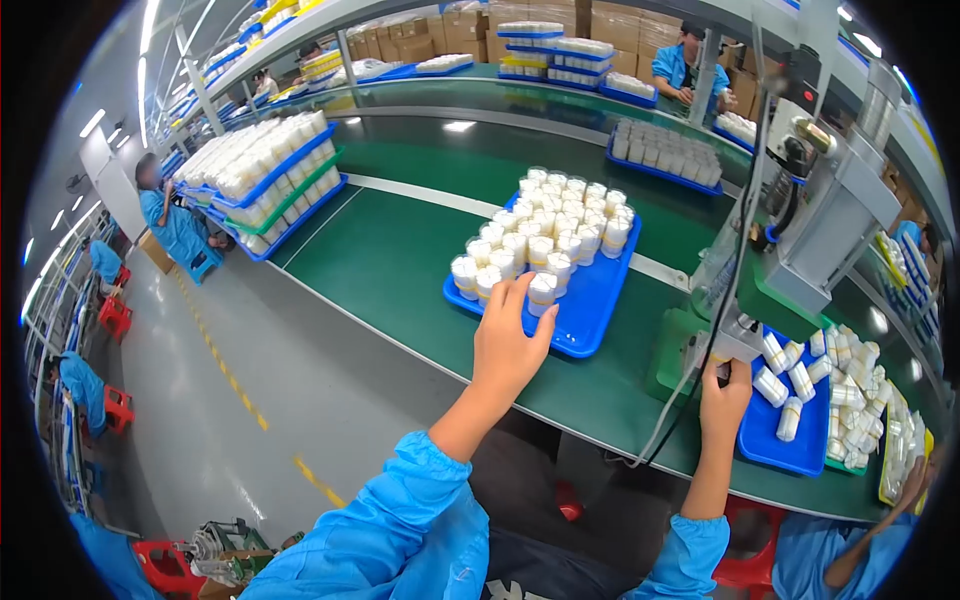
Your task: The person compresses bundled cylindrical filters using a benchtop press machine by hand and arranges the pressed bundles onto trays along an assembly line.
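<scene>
My left hand (508,338) reaches over the near edge of a blue tray (588,315), its fingers closed around a white wrapped cylinder (541,290) at the front of the rows. Many upright white cylinders (545,222) fill the left and back of that tray. On the right, my right hand (726,385) is at the lower head of a metal press machine (835,225), thumb and finger pinched there; whatever they hold is hidden. Beside it, a second blue tray (785,440) carries white cylinders lying loosely on their sides.
Stacked trays of cylinders (270,190) stand at the left of the green bench (400,230). Another filled tray (665,160) lies at the back. A black cable (735,290) hangs beside the press. A co-worker's arm (880,530) is at the far right; other people sit further off.
</scene>
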`<control>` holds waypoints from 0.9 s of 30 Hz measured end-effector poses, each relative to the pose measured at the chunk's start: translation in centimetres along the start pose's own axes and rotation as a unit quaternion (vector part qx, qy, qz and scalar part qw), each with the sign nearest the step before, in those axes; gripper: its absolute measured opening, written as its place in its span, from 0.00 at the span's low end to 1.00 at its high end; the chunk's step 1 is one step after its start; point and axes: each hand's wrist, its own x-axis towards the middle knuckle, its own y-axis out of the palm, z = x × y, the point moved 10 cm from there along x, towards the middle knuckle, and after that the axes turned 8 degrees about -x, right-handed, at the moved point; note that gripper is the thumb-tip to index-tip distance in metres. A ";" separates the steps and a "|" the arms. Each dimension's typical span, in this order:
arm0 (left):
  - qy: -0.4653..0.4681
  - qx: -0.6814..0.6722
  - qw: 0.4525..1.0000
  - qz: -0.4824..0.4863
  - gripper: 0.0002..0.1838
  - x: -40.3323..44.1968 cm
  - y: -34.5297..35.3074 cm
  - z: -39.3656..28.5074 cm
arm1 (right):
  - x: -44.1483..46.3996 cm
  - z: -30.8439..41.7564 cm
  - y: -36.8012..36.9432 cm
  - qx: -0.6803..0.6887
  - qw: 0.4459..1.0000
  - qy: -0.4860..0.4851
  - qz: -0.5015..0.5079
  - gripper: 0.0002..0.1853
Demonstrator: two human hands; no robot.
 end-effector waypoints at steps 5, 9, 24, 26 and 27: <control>-0.054 0.112 0.992 -0.003 0.30 0.5 2.0 1.4 | 0.1 1.3 -0.4 -0.028 1.000 -0.012 0.004 0.17; -0.074 0.132 0.988 0.001 0.28 0.9 3.1 2.6 | 0.1 1.7 -0.5 -0.002 1.000 -0.020 -0.001 0.16; -0.172 -0.443 0.857 0.198 0.28 -1.7 16.0 -5.0 | 6.5 -2.3 -10.4 -0.149 0.956 -0.028 -0.251 0.41; -0.176 -0.462 0.836 0.239 0.29 -1.8 18.3 -6.8 | 6.9 -1.9 -12.9 -0.112 0.960 0.004 -0.255 0.48; -0.209 -0.489 0.805 0.261 0.30 -2.4 19.2 -7.6 | 6.6 -2.0 -13.5 -0.089 0.962 0.008 -0.258 0.47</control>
